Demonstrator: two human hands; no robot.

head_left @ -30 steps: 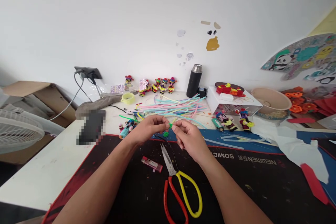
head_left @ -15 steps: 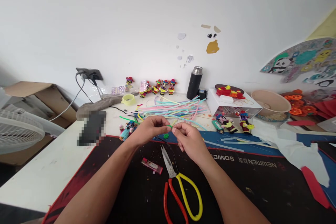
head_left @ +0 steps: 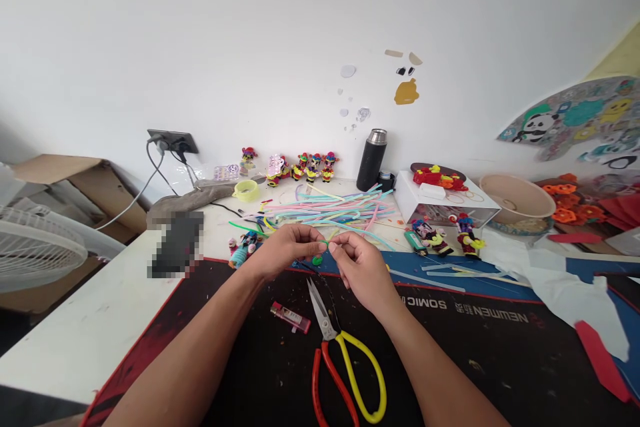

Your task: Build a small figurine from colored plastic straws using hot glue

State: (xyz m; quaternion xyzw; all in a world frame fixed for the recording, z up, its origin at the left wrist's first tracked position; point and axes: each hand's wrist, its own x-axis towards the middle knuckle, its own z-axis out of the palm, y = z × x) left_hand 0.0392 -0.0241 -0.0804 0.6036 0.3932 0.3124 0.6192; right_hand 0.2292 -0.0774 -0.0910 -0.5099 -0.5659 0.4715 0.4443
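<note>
My left hand [head_left: 294, 248] and my right hand [head_left: 359, 260] meet above the dark mat, thumbs and fingertips pinched together. Between them is a short bit of green pipe cleaner [head_left: 325, 243], mostly hidden by the fingers. A small green coil [head_left: 317, 259] shows just below the fingertips; whether it joins the held piece I cannot tell. Scissors [head_left: 326, 328] with one red and one yellow handle lie under my hands, blades slightly apart. To their left rests a pink lighter [head_left: 291, 317].
Pastel strips [head_left: 330, 208] lie heaped behind my hands. Several small dolls stand along the wall near a black thermos [head_left: 371, 161]. At right are a white box [head_left: 445, 197], a bowl [head_left: 517, 195] and orange flowers [head_left: 565, 207]. A fan [head_left: 40, 243] stands left.
Both hands keep their pinch on the green pipe cleaner, with barely any finger movement. The whole view has shifted very slightly.
</note>
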